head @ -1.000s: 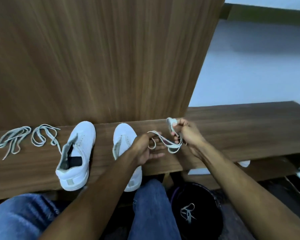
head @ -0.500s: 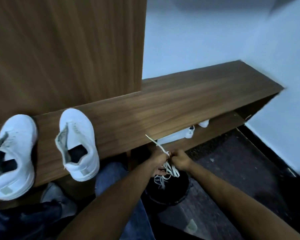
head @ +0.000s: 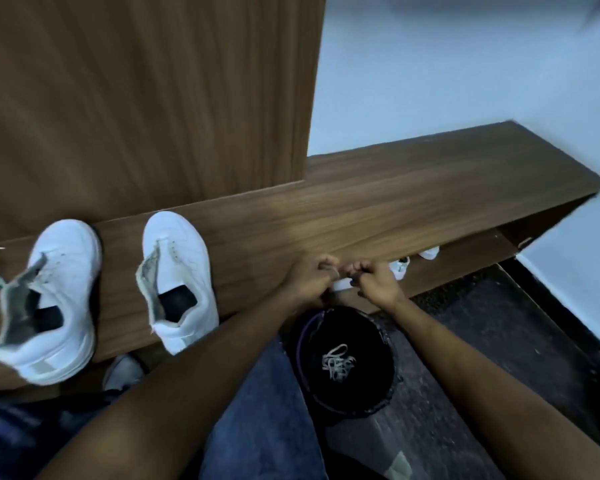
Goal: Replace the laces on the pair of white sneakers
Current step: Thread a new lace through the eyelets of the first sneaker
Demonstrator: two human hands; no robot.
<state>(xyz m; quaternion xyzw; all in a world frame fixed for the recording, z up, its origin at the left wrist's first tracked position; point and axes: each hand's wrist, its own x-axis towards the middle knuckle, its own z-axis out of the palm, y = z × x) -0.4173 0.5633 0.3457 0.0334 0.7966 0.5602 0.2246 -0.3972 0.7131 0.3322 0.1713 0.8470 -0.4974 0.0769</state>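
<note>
A home entryway: a low wooden shoe bench (head: 413,188) holds sneakers (head: 177,282), against plain white walls (head: 465,64).

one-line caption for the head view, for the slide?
Both hands meet above a black bin holding discarded laces; two unlaced white sneakers wait on the bench.

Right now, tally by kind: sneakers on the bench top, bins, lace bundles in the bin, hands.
White sneakers on the bench top: 2, left sneaker and right sneaker, both unlaced
Black bins: 1, bin on the floor
Lace bundles in the bin: 1, lace bundle
Hands: 2, left hand and right hand, above the bin
Total: 6
</note>
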